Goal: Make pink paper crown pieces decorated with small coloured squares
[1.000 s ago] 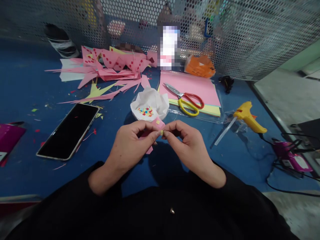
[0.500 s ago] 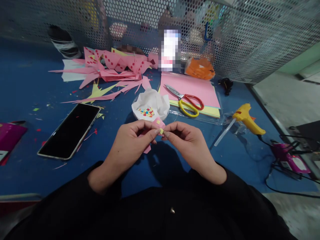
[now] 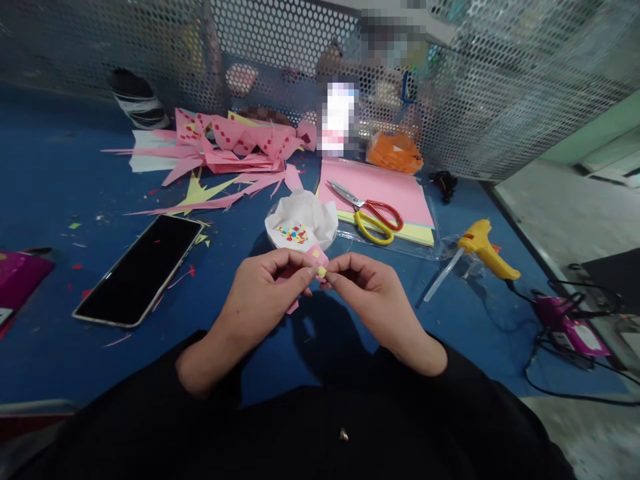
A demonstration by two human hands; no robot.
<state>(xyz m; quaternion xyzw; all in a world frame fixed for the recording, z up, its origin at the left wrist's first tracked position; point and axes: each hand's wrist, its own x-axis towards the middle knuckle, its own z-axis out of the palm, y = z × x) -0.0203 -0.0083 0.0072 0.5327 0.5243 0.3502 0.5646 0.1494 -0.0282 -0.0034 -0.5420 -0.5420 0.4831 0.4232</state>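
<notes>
Between thumb and fingers, my left hand (image 3: pixel 265 293) pinches a pink paper piece (image 3: pixel 315 254) with a small yellow square on it. My right hand (image 3: pixel 370 293) is closed in a pinch at a tiny yellow paper bit (image 3: pixel 321 272), against the pink paper's edge. Part of the pink piece is hidden behind the left fingers and shows again below them. Just beyond the hands stands a round dish (image 3: pixel 327 230) lined with white paper, with small red, yellow and blue paper bits (image 3: pixel 293 233) in it.
Scissors (image 3: pixel 367 210) lie on pink and yellow paper sheets (image 3: pixel 415 203). A yellow glue gun (image 3: pixel 487 250) with its cord lies right. Left are a phone (image 3: pixel 143 270) and pink paper scraps (image 3: pixel 235 160). A perforated metal screen (image 3: pixel 280 40) and a lit, blurred screen (image 3: pixel 337 117) stand behind.
The camera view has tilted slightly, so everything sits a little lower. Both hands keep nearly the same pose, with the yellow bit still at the fingertips.
</notes>
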